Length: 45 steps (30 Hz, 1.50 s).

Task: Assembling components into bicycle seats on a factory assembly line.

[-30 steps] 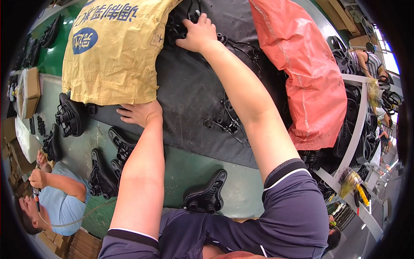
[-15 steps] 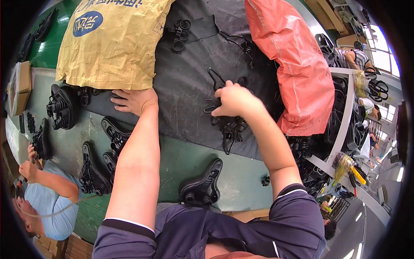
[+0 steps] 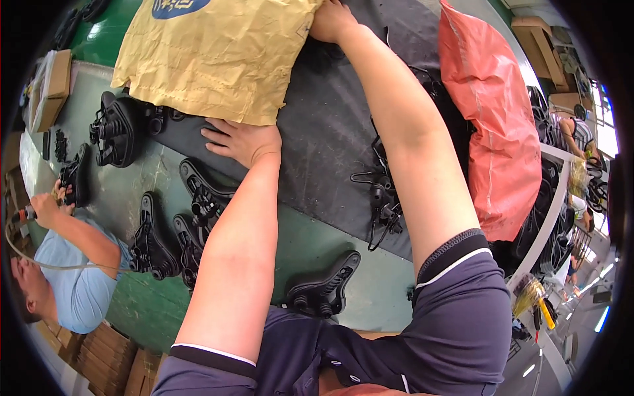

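A yellow paper-like sack [image 3: 211, 66] with a blue oval print lies at the far left on a black mat [image 3: 317, 138]. My left hand [image 3: 244, 140] rests at the sack's near edge, palm down, fingers spread, with part of it tucked under the edge. At the sack's far right corner is my right hand [image 3: 333, 21], close to black ring-shaped parts [image 3: 323, 53]. Its fingertips are hidden, so what it grips, if anything, does not show. A tangle of small black parts and wire-like clips [image 3: 383, 198] lies beside my right forearm.
A red sack [image 3: 498, 145] lies along the right of the mat. Black moulded parts [image 3: 327, 287] stand on the green tabletop [image 3: 284, 254] near my body, with others [image 3: 155, 241] at the left. At far left a person [image 3: 79, 264] in light blue handles a black part.
My right hand has moved from the small black parts mid-mat to the yellow sack's far right corner. My left hand remains at the near edge. The whole view has shifted.
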Motion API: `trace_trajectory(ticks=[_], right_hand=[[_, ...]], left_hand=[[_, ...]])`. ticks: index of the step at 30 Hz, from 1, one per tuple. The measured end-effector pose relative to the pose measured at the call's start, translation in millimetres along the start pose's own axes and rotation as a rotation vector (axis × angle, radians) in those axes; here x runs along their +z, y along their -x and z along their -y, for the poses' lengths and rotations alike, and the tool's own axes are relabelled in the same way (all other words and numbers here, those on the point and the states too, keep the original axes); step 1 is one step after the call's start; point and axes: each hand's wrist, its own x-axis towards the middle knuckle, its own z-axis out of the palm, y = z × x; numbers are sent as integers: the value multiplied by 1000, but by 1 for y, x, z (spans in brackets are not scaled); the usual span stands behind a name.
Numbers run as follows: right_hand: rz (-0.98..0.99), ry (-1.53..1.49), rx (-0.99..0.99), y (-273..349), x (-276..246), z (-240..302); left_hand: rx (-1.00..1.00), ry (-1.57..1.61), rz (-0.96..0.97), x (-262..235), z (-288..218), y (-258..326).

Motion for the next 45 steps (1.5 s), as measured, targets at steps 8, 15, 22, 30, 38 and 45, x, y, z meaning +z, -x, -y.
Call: trace_trajectory(ticks=[8, 15, 22, 30, 38, 45], right_hand=[[-78, 24, -193, 55, 56, -18], [-315, -90, 5, 23, 14, -22], [-111, -103, -285, -24, 36, -48], [-242, -131, -288, 105, 81, -6], [415, -138, -324, 264, 68, 58], [-412, 153, 4, 208, 36, 14]], left_hand=[[17, 44, -34, 11, 8, -2], [11, 26, -60, 12, 3, -4], [24, 63, 15, -1, -7, 4], [20, 45, -51, 12, 8, -3], [9, 129, -60, 17, 6, -3], [29, 190, -104, 15, 3, -4]])
